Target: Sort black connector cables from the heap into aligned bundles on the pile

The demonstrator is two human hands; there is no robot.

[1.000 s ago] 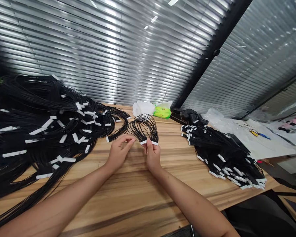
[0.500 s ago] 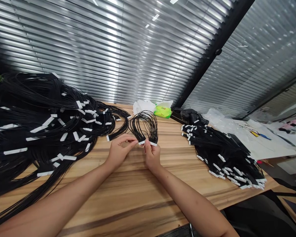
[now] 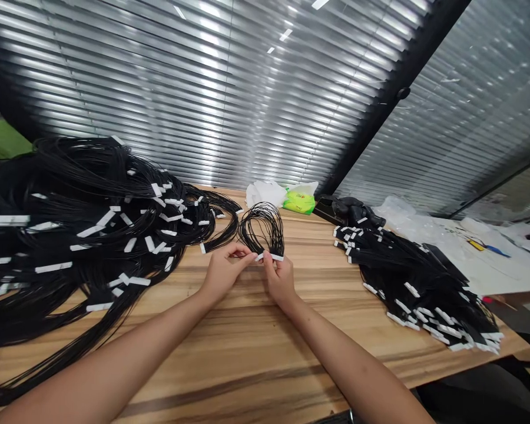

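Note:
A small looped bundle of black cords [image 3: 262, 227] with white end tags stands up over the wooden table [image 3: 247, 335]. My left hand [image 3: 223, 274] pinches one tagged end of that loop. My right hand [image 3: 280, 280] pinches the other tagged end, and the two sets of fingertips almost touch. Both hands rest low on the table, near its middle.
A big loose heap of black cords with white tags [image 3: 70, 235] covers the table's left side. A stacked pile of folded cords [image 3: 415, 282] lies at the right. A green packet [image 3: 301, 202] and white tissue sit at the back by the blinds. Plastic sheeting and papers lie far right.
My hands have brought the loop's two tagged ends closer together, so the loop is narrower. The view has shifted slightly to the left.

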